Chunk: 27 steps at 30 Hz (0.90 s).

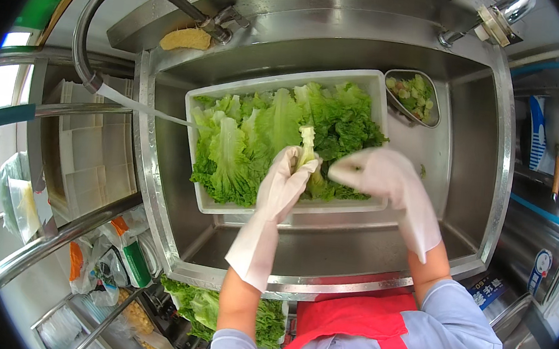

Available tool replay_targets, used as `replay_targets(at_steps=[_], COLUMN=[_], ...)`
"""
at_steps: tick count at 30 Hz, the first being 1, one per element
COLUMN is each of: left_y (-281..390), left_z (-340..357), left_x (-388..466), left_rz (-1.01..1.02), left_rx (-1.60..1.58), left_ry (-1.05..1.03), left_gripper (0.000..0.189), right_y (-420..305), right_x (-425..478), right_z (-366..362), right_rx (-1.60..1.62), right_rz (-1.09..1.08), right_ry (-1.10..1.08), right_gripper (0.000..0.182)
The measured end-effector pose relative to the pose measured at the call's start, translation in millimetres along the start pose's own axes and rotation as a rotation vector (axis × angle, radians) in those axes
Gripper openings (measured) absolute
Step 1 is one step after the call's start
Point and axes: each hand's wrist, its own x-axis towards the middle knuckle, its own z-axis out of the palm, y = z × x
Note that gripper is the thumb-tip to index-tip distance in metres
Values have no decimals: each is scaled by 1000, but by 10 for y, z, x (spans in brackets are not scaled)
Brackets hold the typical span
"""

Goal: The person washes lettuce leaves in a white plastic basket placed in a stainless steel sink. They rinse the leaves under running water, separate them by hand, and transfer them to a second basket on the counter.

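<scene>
My left hand (pixel 286 180), in a white rubber glove, grips a pale lettuce core (pixel 307 139) with its stubby end pointing up and away from me. My right hand (pixel 375 171), gloved alike, hovers over the right part of the white plastic tub (pixel 289 78). Motion blurs its curled fingers, and whether they hold anything is unclear. Loose green lettuce leaves (pixel 231 154) fill the tub, which rests in a stainless steel sink (pixel 313 246). From the gooseneck faucet (pixel 82 44) a stream of water (pixel 149 109) runs into the tub's left side.
A metal container (pixel 435 114) with lettuce scraps (pixel 416 94) stands at the sink's back right. A yellow sponge (pixel 185 39) lies by the faucet base. More lettuce (pixel 203 308) sits below the front rim. At left are metal rails (pixel 71 235) and a pale plastic crate (pixel 97 157).
</scene>
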Motion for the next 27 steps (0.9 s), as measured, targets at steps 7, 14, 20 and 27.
replay_targets(at_steps=[7,14,20,27], left_y=[-13,-770,-17,-269], left_z=[-21,326,579,574], left_x=[18,373,514,666], left_rz=[13,404,-134,37], left_rx=[167,954,-277,-659], left_ry=[-368,-110,-105,-174], left_gripper=[35,22,36,53], right_y=[-204,172,1241,455], right_x=[271,352,401,120], right_z=[-181,336,-17,-2], right_rx=[24,-391,-431,439], right_rz=[-80,-271,239,15], right_ry=[-91,384,971,355], right_gripper=[43,17,34,66])
